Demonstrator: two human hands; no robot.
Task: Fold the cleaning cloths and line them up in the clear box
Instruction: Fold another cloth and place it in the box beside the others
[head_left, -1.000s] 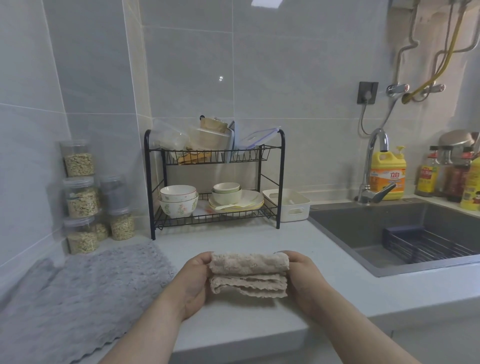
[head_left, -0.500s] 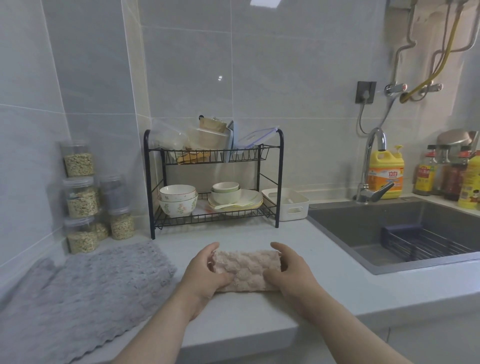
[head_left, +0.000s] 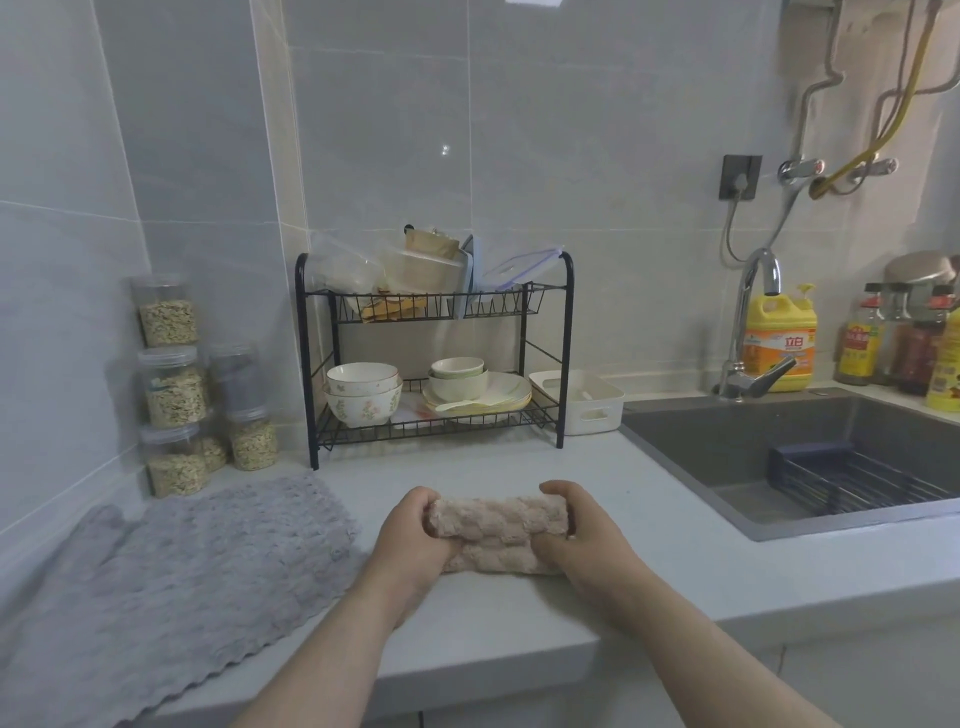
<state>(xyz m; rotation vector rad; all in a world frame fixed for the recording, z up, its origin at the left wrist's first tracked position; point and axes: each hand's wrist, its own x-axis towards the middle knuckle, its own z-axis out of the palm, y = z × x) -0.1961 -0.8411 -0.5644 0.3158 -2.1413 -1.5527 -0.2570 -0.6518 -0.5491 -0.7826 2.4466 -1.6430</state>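
A beige cleaning cloth (head_left: 496, 532), folded into a thick narrow bundle, lies on the white counter (head_left: 649, 535) in front of me. My left hand (head_left: 415, 540) grips its left end, fingers curled over the top fold and thumb underneath. My right hand (head_left: 579, 535) grips the right end the same way. A grey cleaning cloth (head_left: 171, 577) lies spread flat on the counter to the left. Clear plastic boxes (head_left: 410, 270) and lids are stacked on the top shelf of the black rack (head_left: 563, 353).
The black rack holds bowls (head_left: 363, 395) and plates on its lower shelf. A white basket (head_left: 587, 402) stands beside it. Jars of grain (head_left: 171, 384) are stacked at the left wall. The sink (head_left: 779, 457) with tap and detergent bottle (head_left: 779, 338) is to the right.
The beige cloth has been turned over once more into a narrower, thicker bundle. Both hands went from pressing on its top to gripping its two ends.
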